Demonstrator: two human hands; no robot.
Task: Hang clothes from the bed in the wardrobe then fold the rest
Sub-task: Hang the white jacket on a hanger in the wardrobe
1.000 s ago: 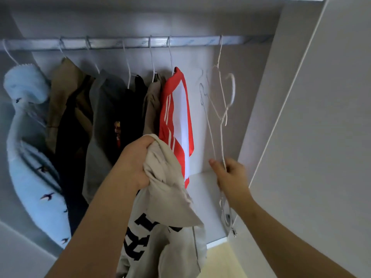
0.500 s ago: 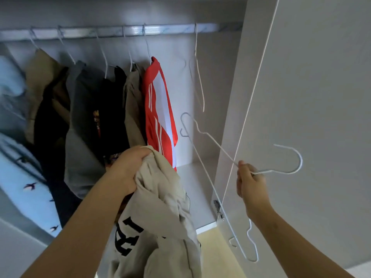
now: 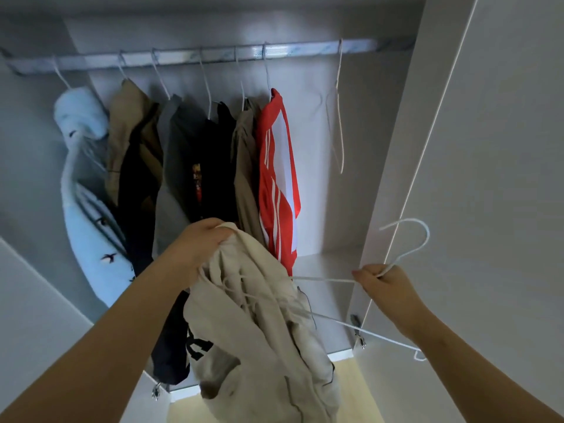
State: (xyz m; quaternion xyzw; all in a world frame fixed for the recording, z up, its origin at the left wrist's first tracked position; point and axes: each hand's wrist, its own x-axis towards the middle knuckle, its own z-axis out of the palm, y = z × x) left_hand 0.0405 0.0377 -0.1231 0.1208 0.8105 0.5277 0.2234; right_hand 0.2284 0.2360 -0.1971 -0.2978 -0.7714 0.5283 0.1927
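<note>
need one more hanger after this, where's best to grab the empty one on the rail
Pinch the empty hanger by its straight neck just under the hook. It hangs bare and edge-on from the rail, apart from the red striped top on its left, so come from the front on its open right side, then lift to unhook.
</note>
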